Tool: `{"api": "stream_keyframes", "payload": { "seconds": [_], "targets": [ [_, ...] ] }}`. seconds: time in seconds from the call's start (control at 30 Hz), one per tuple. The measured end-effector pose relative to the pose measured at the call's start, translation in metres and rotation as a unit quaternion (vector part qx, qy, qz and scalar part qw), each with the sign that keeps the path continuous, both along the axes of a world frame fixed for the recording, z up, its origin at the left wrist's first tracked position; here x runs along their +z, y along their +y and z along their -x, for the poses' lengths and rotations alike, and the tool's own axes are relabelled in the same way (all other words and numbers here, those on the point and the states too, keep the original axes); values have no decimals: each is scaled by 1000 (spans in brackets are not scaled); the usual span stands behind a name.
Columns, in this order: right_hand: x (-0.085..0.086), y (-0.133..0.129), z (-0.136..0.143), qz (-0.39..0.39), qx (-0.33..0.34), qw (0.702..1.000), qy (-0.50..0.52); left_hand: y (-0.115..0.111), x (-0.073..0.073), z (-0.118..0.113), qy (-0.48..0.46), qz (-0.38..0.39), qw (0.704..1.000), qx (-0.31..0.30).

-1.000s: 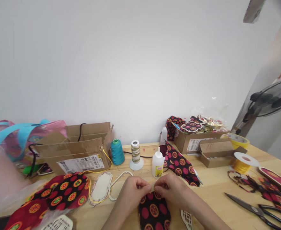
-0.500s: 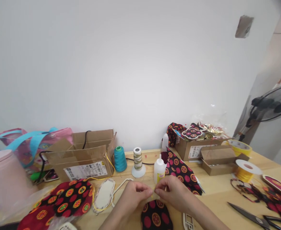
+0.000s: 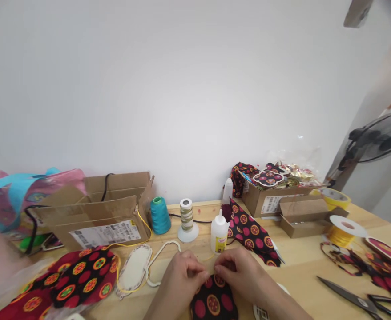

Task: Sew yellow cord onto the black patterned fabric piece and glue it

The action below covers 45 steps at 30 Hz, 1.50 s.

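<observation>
Left hand (image 3: 183, 281), right hand (image 3: 242, 272) lowered to top of 1 patterned cloth (image 3: 213, 304).

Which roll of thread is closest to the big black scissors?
The yellow roll with the wide white rim, just behind the scissors. The blue cone and the striped spool stand much farther left, past the glue bottle.

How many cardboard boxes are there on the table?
3. A large open box stands left of the teal thread cone. A filled box is at the back right, with a small open box just in front. Others may be hidden.
</observation>
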State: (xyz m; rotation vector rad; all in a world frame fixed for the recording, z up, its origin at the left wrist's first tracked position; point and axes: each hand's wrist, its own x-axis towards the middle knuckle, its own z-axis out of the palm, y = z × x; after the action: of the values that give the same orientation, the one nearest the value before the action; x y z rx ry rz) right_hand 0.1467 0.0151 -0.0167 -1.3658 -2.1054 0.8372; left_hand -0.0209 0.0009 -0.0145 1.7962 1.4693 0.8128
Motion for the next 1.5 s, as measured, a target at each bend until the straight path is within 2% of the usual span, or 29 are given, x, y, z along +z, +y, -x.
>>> {"api": "stream_keyframes", "payload": {
  "seconds": [0.27, 0.5, 0.7, 0.83, 1.1, 1.5],
  "targets": [
    [-6, 0, 0, 0, -1, 1000, -10, 1, 1, -3, 38, 10, 999, 2],
    [0, -3, 1, 4, 14, 1000, -3, 1, -2, -2, 52, -2, 999, 7],
    [10, -4, 3, -50, 27, 998, -18, 0, -3, -4, 66, -10, 997, 25],
    [13, -6, 2, -74, 64, 995, -36, 0, -2, -5, 80, -8, 996, 28],
    [17, -9, -4, -165, 163, 964, -128, 1, -1, -6, 92, -7, 995, 29],
    [14, -10, -7, -232, 187, 932, -208, 1, -1, -9, 113, 4, 992, 57]
  ]
}}
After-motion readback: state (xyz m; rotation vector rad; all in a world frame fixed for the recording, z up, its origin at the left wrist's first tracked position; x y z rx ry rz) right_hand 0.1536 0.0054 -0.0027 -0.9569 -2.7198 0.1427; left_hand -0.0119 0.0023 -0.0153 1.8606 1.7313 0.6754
